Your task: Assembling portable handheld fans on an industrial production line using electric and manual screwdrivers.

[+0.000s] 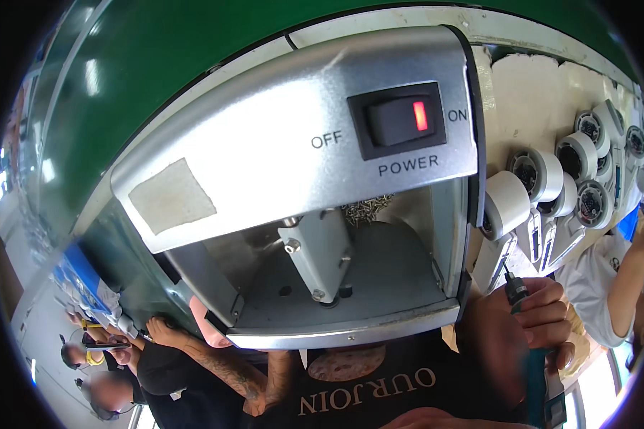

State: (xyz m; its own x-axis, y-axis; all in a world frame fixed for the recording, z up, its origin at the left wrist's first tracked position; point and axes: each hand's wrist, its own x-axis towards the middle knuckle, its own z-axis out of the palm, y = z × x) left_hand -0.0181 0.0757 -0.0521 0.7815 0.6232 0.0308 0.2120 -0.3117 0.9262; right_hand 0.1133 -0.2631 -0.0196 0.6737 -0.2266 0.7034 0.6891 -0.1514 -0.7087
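Silver metal fills the middle of your head view: a screw feeder with an open front. Its rocker switch shows 1 red glowing bar, so the machine appears to be powered. Loose small screws lie heaped towards the back of its bay, behind a pale angled bracket — plenty of supply remains, by the look of it.

Your right hand is at the lower right, its fingers curled round a dark green powered screwdriver whose bit points upward. That bit sits close to the slim white box on the nearest housing, though you cannot tell from this 1 view whether they touch, or whether the tip carries a screw. Only 1 patch of skin shows beside the feeder's left leg; it could belong to your left hand, but its owner and grip cannot be told.

White cylindrical housings crowd the pale worktop right of the feeder, several with dark ringed ends facing you and slim white boxes attached. How many are finished is not readable, since any fastened joints are too small or turned away. With the driver gripped and no screw visibly being driven, you seem to be between 2 fastenings — work underway, not complete. At left, a co-worker's hand is apart from yours.
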